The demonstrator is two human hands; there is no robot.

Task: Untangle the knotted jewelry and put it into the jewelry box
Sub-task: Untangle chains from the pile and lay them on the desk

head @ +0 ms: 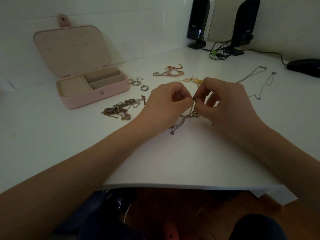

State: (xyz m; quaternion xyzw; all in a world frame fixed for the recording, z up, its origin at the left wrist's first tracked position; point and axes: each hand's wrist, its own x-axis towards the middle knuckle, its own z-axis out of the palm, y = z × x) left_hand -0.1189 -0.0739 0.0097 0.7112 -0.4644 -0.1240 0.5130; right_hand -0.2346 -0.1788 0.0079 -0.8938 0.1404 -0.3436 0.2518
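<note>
My left hand (166, 101) and my right hand (223, 101) meet over the middle of the white table (173, 161). Both pinch a thin knotted chain (183, 121) between thumb and fingertips; its loose end with a clasp trails down onto the table below my hands. A tangled heap of chains (121, 109) lies to the left of my left hand. The pink jewelry box (90, 87) stands open at the back left, its compartments showing nothing inside.
Several rings (136, 83) lie next to the box. A pink bead bracelet (170, 72) and small earrings (192, 80) lie behind my hands. Two thin necklaces (259, 80) stretch out at the right. Two black speakers (199, 23) with cables and a dark mouse (304, 66) stand at the back right.
</note>
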